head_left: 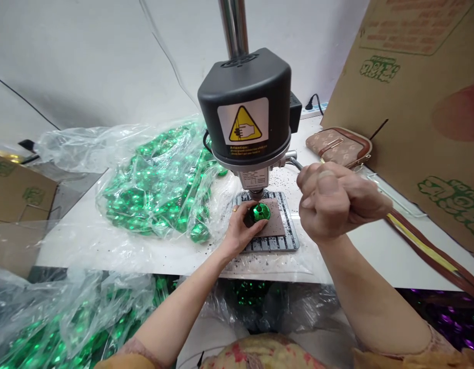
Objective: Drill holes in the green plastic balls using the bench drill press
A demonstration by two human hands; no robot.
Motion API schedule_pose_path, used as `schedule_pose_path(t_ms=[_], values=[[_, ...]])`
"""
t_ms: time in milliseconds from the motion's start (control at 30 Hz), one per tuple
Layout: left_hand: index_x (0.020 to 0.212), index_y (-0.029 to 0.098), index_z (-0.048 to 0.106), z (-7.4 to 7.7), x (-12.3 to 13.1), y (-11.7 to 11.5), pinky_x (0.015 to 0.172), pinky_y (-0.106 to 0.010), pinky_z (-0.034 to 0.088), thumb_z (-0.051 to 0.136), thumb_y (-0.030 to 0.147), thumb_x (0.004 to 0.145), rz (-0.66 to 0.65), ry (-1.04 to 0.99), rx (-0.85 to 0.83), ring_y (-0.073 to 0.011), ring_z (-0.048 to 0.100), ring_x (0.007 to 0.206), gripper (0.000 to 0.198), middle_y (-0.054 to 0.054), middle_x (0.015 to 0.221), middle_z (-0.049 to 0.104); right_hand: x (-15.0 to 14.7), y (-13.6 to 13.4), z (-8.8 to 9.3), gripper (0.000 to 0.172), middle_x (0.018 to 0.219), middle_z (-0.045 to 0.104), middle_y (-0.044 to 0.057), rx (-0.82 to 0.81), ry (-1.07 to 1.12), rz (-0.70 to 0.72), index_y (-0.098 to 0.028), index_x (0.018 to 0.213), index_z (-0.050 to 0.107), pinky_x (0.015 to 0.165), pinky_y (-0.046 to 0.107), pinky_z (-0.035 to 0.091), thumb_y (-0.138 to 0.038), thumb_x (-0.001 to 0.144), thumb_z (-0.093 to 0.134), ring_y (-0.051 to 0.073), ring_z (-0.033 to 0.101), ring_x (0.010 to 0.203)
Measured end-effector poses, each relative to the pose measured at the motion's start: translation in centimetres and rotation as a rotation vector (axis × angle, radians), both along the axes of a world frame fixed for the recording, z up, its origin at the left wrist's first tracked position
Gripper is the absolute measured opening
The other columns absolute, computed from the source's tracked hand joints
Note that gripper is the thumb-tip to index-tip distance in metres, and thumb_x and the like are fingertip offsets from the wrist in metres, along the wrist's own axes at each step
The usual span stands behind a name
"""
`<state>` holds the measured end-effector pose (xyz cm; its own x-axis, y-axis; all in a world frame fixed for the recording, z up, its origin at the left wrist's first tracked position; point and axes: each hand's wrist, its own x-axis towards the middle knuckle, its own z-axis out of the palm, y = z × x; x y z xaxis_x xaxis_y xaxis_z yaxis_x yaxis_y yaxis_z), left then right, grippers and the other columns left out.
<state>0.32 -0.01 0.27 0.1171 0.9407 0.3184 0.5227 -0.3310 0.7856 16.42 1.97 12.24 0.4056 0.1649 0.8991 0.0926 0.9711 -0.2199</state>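
Left hand (240, 224) curls round the ball (263, 213), just below the drill (244, 102); right hand (331, 200), farther off, fists the lever (295, 162)

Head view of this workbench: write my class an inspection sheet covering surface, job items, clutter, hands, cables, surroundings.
Surface: white table, dark specks around a grey slotted metal plate.
Job items: shiny green round ornament over a brown rectangular board, below a black drill press.
Clutter: clear plastic bag of green ornaments; brown patterned pouch.
Hands: left hand holds the ornament; right hand grips a metal lever.
Cables: black plug at the back.
Surroundings: printed cardboard box at right; white wall.
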Motion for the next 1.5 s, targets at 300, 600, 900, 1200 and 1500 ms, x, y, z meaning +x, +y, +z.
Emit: schedule_pose_path(t_ms=[300,600,900,1200,1500], values=[[0.121,0.023,0.063,-0.2,0.1,0.0,0.094,-0.041,0.047,0.076,0.03,0.084,-0.003,-0.038,-0.008,-0.0255,0.061,0.106,0.04,-0.008,0.116,0.07,0.2,0.2,-0.6,0.044,0.049,0.031,-0.008,0.075,-0.042,0.032,-0.019,0.055,0.023,0.042,0.026,0.028,-0.006,0.083,0.054,0.004,0.031,0.039],[0.121,0.023,0.063,-0.3,0.2,-0.1,0.096,-0.041,0.049,0.076,0.031,0.084,0.005,-0.036,-0.011,-0.0248,0.061,0.107,0.04,-0.008,0.116,0.069,0.2,0.3,-2.0,0.043,0.047,0.031,-0.008,0.116,-0.056,0.057,-0.019,0.055,0.023,0.041,0.026,0.028,-0.004,0.079,0.055,0.003,0.029,0.038],[0.113,0.022,0.063,0.8,1.0,-1.7,0.086,-0.037,0.052,0.076,0.029,0.08,0.191,-0.017,0.054,-0.0226,0.063,0.099,0.036,-0.006,0.105,0.068,-0.7,-0.4,4.3,0.042,0.044,0.036,-0.006,-0.241,0.12,0.101,-0.021,0.052,0.039,0.041,0.032,0.024,-0.018,0.087,0.063,0.007,0.032,0.04],[0.117,0.02,0.06,-1.6,-1.8,-12.4,0.064,-0.031,0.054,0.07,0.034,0.085,-0.527,0.482,0.568,-0.0199,0.067,0.076,0.037,-0.012,0.1,0.072,-0.2,-0.1,4.1,0.045,0.047,0.039,-0.004,-0.262,0.055,0.032,-0.023,0.054,0.036,0.042,0.034,0.028,-0.031,0.09,0.063,0.009,0.035,0.041],[0.119,0.021,0.06,0.3,-4.8,-5.1,0.076,-0.035,0.057,0.057,0.02,0.095,-0.247,0.415,0.512,-0.0221,0.07,0.089,0.024,-0.01,0.097,0.073,-0.5,-0.3,4.4,0.04,0.046,0.039,-0.005,-0.202,0.087,0.086,-0.022,0.055,0.042,0.044,0.033,0.029,-0.021,0.088,0.063,0.01,0.037,0.041]])
